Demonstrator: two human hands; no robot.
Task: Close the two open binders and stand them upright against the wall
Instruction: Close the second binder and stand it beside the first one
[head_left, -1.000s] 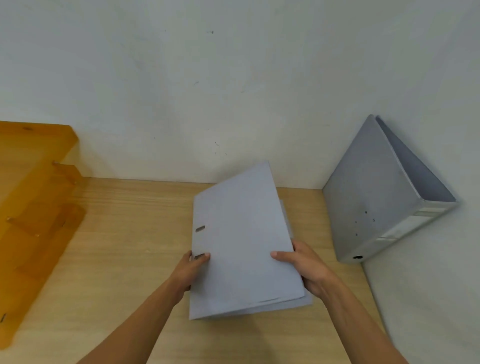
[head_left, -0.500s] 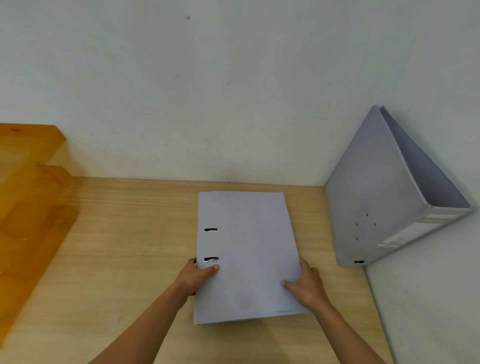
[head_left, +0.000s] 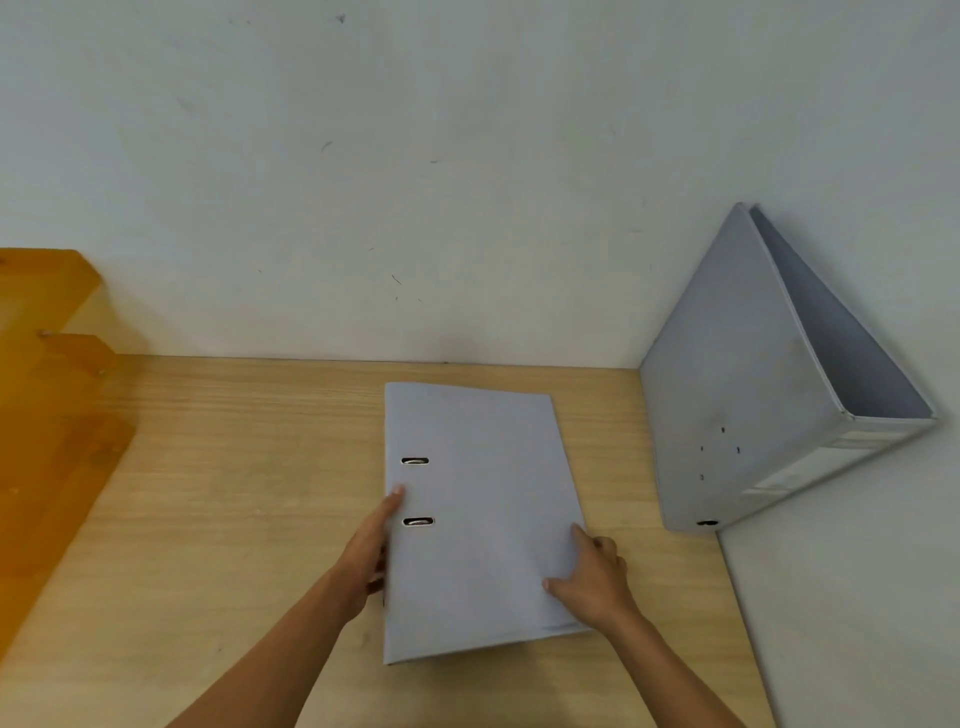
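**Closed binder flat on desk, both hands on its edges**

Grey binder (head_left: 478, 519) lies flat and closed on the wooden desk (head_left: 234, 467), spine side to the left, two ring slots showing near that edge. Left hand (head_left: 366, 558) sits along the spine edge, fingers extended forward against it, thumb side hidden; looks like a loose side hold, not a full clasp. Right hand (head_left: 592, 579) grips the near right edge, thumb on top of the cover, fingers curled beside and under. Second binder (head_left: 737, 395) stands in the right corner, leaning against the side wall (head_left: 857, 597), covers slightly apart at the top. Orange tray rack (head_left: 47, 415) at far left, well apart.
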